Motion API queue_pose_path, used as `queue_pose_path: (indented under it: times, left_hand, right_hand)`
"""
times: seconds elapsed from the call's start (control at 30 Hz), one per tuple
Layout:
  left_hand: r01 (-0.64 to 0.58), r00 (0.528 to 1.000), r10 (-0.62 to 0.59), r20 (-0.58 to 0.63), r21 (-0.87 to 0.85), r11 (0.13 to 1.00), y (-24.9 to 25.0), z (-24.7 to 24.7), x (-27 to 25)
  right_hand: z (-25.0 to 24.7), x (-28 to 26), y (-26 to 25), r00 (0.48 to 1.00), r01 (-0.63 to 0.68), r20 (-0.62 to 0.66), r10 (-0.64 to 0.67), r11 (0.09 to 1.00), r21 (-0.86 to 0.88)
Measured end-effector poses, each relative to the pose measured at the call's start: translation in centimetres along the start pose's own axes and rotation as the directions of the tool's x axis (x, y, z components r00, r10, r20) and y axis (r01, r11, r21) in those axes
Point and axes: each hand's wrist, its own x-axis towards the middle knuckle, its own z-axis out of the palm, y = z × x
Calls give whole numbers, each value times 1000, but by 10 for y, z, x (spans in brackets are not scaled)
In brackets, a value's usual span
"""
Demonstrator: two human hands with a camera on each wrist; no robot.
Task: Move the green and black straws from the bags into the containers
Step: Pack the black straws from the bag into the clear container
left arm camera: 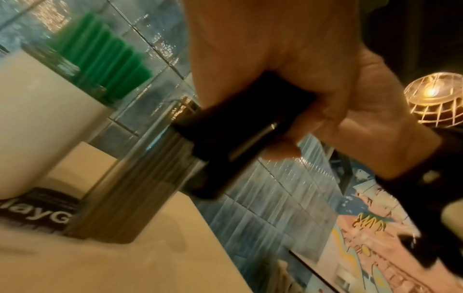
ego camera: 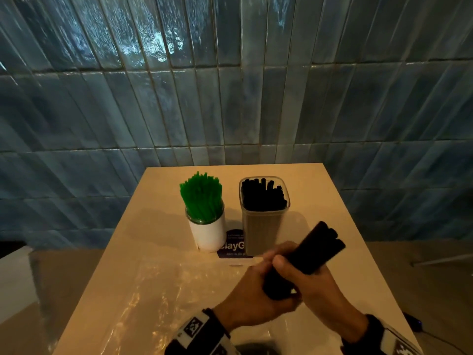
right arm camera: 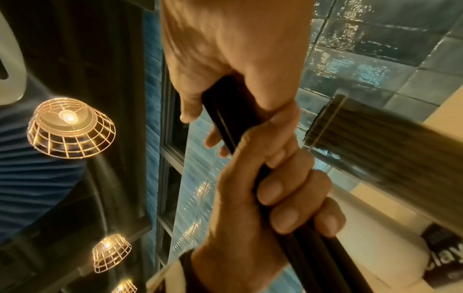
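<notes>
Head view: I hold a bundle of black straws in both hands above the near half of the table, my left hand wrapped round its lower end and my right hand wrapped round its middle, the free ends tilted up and away toward the square clear container, which already stands nearly full of black straws. To its left the round white container holds the green straws, and a flattened clear bag lies on the table under my wrists. Left wrist view: the bundle, blurred, passes in front of the square container; the hand shown here is my right, fingers curled round the straws. Right wrist view: both hands clench the same bundle, my right hand above and my left hand below, fingers closed over it. To do this step well, I judge that I should square the ends, bring the bundle upright over the remaining gap in the square container, and lower it before loosening either hand, lest loose straws catch on the rim or spill.
</notes>
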Motion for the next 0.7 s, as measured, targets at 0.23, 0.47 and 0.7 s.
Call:
queue_pose_path:
  times: [0.23,0.47,0.7]
  left_hand:
    - [-236,965,244,95,720,652,35,-56,52]
    - [31,999,9,-37,936,351,38,-84,116]
    - [80,993,52,-108,921,382,1,-82,135]
  right_hand:
    - [-44,17,-19,909,324,-266,-322,945,-37]
    - [-93,39,-49,765,488,-426,-482,867,-105]
    - [-100,78,-84,727,591,-337,-599,795,-138]
